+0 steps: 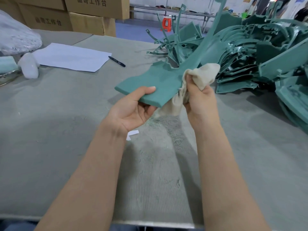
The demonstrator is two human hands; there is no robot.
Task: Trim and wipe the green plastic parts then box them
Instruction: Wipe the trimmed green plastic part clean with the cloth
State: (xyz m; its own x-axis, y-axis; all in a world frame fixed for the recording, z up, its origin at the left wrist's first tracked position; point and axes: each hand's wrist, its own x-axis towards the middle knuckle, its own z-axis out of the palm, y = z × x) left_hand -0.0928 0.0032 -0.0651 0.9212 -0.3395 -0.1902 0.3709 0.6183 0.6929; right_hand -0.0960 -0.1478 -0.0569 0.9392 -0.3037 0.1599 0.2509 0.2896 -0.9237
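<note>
- Presently a long green plastic part (160, 80) is held above the counter (66, 114), its near end pinched by the left hand (133, 109), thumb on top, so that the surface is steadied for wiping.
- A beige cloth (201, 75) is gripped in the right hand (200, 97) and pressed against the part's edge.
- More green parts (266, 60) are piled on the right; cardboard boxes (86, 15) are stacked behind.
</note>
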